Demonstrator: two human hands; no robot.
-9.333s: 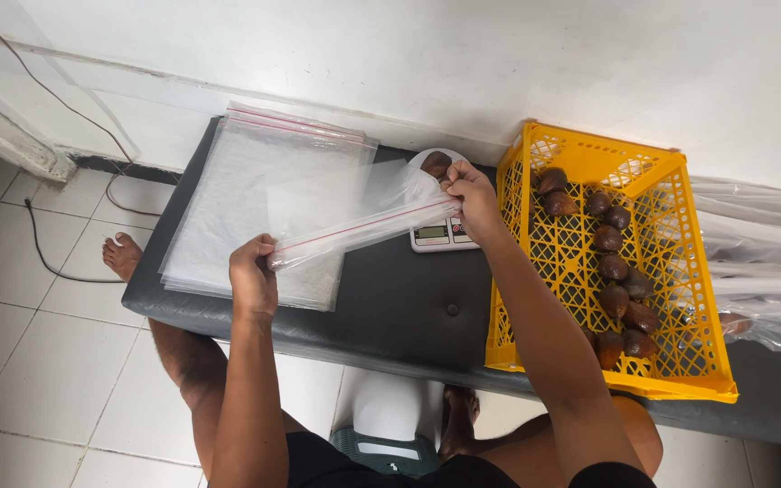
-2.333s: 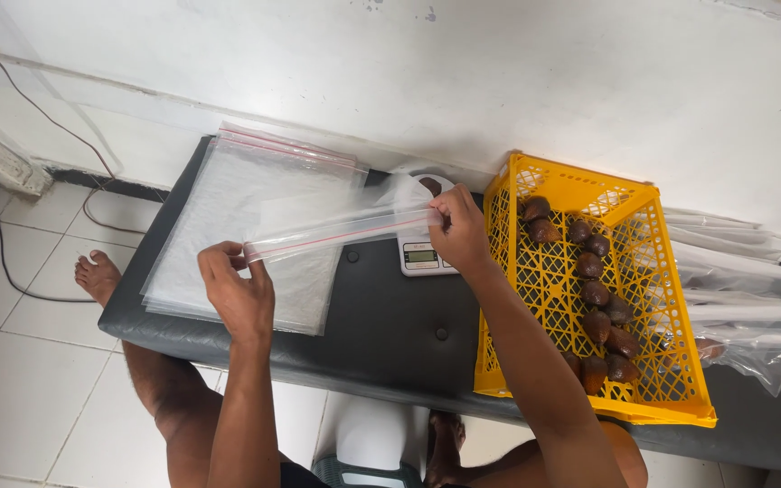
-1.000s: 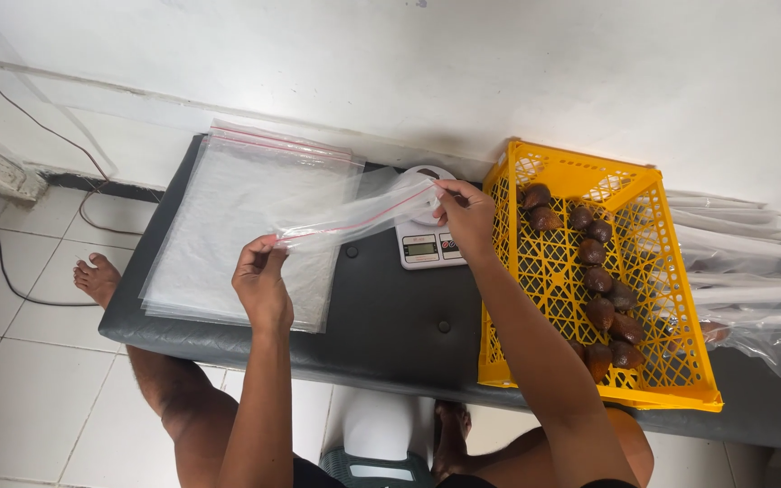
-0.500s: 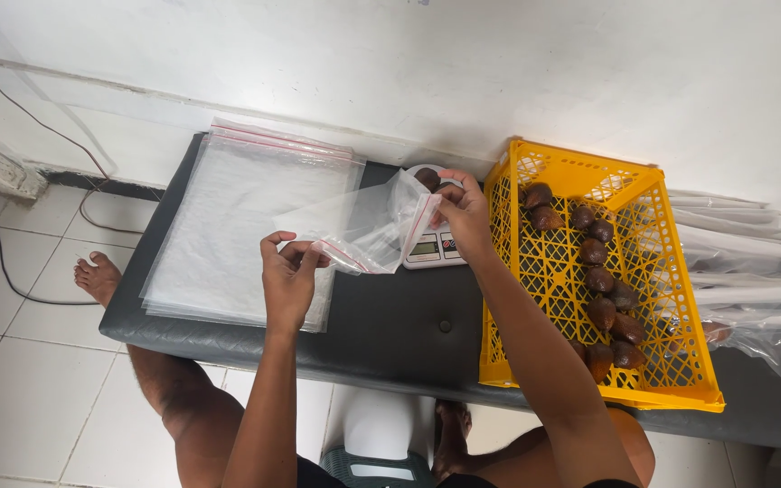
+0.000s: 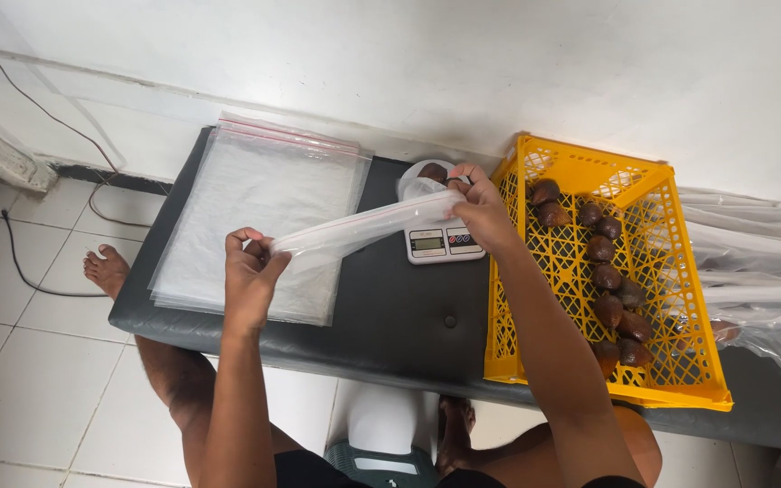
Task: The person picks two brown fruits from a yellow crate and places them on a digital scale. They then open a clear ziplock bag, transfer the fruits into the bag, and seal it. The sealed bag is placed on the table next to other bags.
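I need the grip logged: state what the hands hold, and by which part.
Both hands hold one clear plastic bag stretched between them: the left hand pinches one end, the right hand grips the other end above the scale.

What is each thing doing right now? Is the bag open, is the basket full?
Clear bag: stretched flat between both hands, mouth looks shut.
Left hand: pinching one bag end.
Right hand: gripping the other end.
Scale: display lit, fruit on top.
Yellow crate: partly filled with brown fruits.
Bag stack: lying flat.

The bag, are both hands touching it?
Touching. The head view shows the left hand pinching one end of the bag and the right hand gripping the other.
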